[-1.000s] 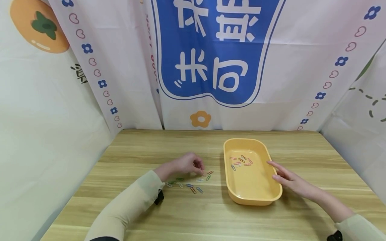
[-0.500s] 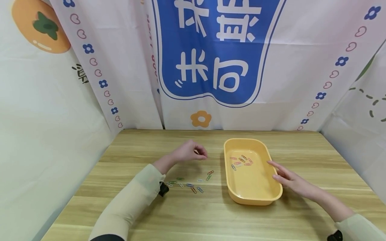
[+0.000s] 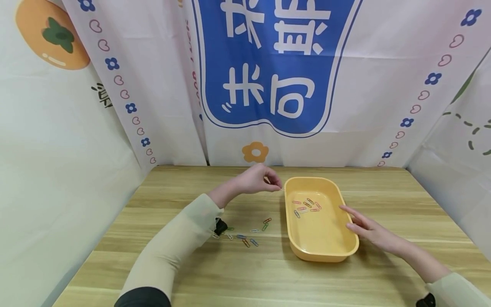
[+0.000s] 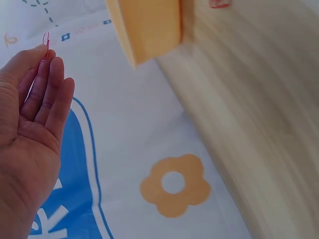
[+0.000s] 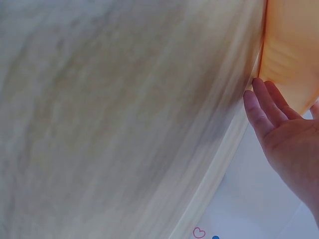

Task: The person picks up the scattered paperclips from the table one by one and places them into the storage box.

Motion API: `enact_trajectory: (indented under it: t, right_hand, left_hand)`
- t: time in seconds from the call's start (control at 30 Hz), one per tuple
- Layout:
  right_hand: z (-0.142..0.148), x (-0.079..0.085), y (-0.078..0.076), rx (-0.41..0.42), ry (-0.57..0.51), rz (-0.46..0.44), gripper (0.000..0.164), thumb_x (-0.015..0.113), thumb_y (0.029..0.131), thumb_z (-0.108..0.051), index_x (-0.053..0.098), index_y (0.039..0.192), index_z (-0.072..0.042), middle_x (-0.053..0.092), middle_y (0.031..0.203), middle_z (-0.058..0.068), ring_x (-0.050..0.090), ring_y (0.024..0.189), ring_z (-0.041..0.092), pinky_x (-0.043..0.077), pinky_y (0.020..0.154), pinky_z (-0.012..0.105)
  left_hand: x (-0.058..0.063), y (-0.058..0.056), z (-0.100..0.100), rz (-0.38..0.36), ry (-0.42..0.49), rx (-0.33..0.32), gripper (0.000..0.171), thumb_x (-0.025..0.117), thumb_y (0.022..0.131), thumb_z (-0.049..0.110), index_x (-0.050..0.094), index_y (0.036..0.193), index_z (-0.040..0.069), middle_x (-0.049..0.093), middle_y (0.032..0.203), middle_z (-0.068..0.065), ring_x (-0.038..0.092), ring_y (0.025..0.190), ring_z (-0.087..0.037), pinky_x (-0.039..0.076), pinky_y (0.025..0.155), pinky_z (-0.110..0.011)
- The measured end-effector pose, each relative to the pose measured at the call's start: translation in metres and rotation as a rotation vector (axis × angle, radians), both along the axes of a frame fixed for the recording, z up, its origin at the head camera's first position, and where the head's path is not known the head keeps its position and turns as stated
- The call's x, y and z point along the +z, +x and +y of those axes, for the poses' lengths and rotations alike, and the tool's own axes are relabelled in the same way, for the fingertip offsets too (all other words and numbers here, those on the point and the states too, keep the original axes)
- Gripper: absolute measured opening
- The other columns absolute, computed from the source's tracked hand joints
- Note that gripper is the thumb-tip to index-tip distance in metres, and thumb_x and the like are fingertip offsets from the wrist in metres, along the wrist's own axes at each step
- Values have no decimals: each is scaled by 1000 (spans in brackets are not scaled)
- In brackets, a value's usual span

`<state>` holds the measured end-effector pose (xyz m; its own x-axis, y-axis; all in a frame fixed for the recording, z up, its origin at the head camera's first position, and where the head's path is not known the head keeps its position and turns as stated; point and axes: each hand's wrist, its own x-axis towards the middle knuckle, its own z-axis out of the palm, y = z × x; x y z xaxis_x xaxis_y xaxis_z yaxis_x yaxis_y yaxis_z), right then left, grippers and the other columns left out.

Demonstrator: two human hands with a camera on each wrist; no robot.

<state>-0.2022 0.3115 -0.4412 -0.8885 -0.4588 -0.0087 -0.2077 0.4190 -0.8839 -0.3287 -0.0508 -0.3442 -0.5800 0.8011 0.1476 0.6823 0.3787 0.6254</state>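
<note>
My left hand (image 3: 258,179) is at the back left corner of the yellow plastic tray (image 3: 322,258), pinching a pink paper clip (image 4: 46,45) between thumb and fingertips. In the left wrist view the clip stands up from the fingertips. Inside the tray lie several paper clips (image 3: 307,204), mostly pink, with a blue one among them. My right hand (image 3: 374,232) rests against the tray's right side, with index finger and thumb at the rim. Its fairly straight fingers (image 5: 266,107) touch the outer wall in the right wrist view.
Several loose paper clips, green, white, blue (image 3: 254,242) and red (image 3: 267,220), lie scattered on the wooden table (image 3: 245,277) left of the tray. Some are partly hidden by the left sleeve (image 3: 180,236). A printed cloth (image 3: 172,128) hangs behind the table.
My left hand has risen from the loose clips and moved right and away to the tray's back left corner, carrying the pink paper clip. The right hand and tray have not moved.
</note>
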Motion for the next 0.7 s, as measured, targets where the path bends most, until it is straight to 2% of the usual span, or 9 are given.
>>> enact_trajectory:
  t: [0.07, 0.17, 0.27, 0.4, 0.47, 0.7]
  right_hand:
    - [0, 0, 0, 1, 2, 1, 59, 46, 104, -17, 17, 152, 2, 26, 141, 45, 49, 121, 21, 47, 87, 21]
    - [0, 0, -1, 2, 5, 4, 59, 46, 104, -17, 16, 151, 3, 24, 142, 45, 44, 123, 38, 47, 86, 21]
    - [-1, 0, 0, 3, 1, 2, 59, 45, 105, -16, 16, 151, 3, 22, 143, 45, 39, 124, 48, 47, 86, 21]
    - [-1, 1, 0, 3, 1, 0, 59, 45, 105, -16, 16, 152, 2, 22, 143, 44, 40, 124, 47, 47, 86, 21]
    - [-1, 1, 0, 2, 5, 1, 59, 46, 105, -16, 16, 152, 2, 24, 143, 44, 41, 124, 45, 47, 86, 21]
    - [-1, 1, 0, 5, 9, 2, 58, 45, 105, -17, 16, 152, 2, 26, 142, 45, 44, 123, 41, 47, 86, 21]
  left_hand:
    - [4, -1, 6, 7, 3, -3, 8, 71, 90, 12, 74, 93, 6, 69, 84, 6, 64, 80, -9, 53, 74, -21]
    - [9, -3, 16, 15, 17, -9, 9, 71, 90, 13, 74, 94, 6, 69, 84, 4, 64, 79, -9, 53, 74, -21]
    - [13, -5, 25, -3, 32, -6, 9, 71, 90, 13, 74, 95, 5, 70, 86, 1, 64, 80, -10, 53, 74, -21]
    - [15, -7, 36, -51, 42, 11, 10, 71, 90, 13, 74, 96, 5, 72, 91, -5, 64, 81, -11, 53, 75, -21]
    - [14, -8, 41, -57, 38, 24, 11, 71, 90, 14, 74, 97, 5, 72, 89, -3, 64, 81, -10, 53, 74, -21]
    - [0, -15, 60, -46, 24, 30, 12, 72, 89, 13, 75, 96, 3, 71, 86, 1, 63, 78, -9, 51, 73, -19]
